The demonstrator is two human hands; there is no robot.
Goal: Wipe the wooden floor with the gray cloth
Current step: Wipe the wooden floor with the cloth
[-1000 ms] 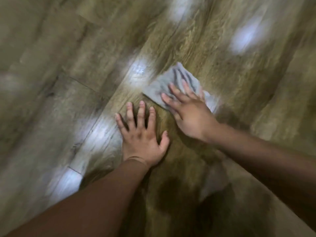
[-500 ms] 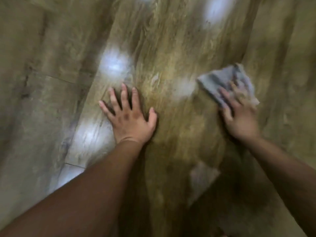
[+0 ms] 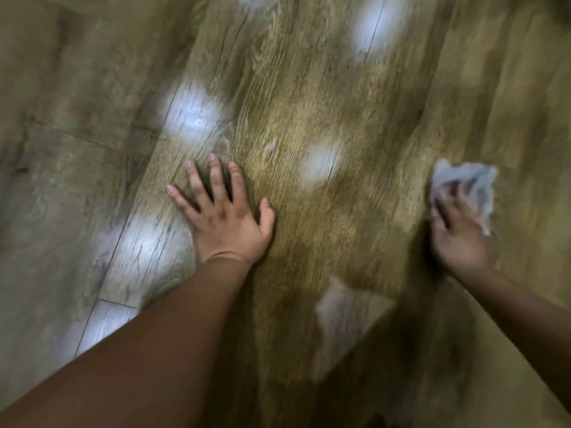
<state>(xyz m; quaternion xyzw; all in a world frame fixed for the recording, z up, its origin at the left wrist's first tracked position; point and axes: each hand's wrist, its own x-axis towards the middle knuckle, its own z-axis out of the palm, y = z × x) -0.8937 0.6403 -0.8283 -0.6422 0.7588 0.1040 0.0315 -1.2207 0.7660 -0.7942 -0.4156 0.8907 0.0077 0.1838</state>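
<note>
Two hands (image 3: 225, 223) (image 3: 460, 234), one gray cloth (image 3: 477, 180), one floor (image 3: 309, 88).

Wooden floor (image 3: 324, 103): unobstructed planks across the whole upper half of the frame, a wide lane. Left grip (image 3: 225, 211) flat at centre-left, forearm running to the lower left corner, blocks that diagonal. Right grip (image 3: 457, 230) on gray cloth (image 3: 469, 180) blocks the right edge. Open strip of floor between the two. Pale blurred patch (image 3: 346, 319) at lower centre, nature unclear.
</note>
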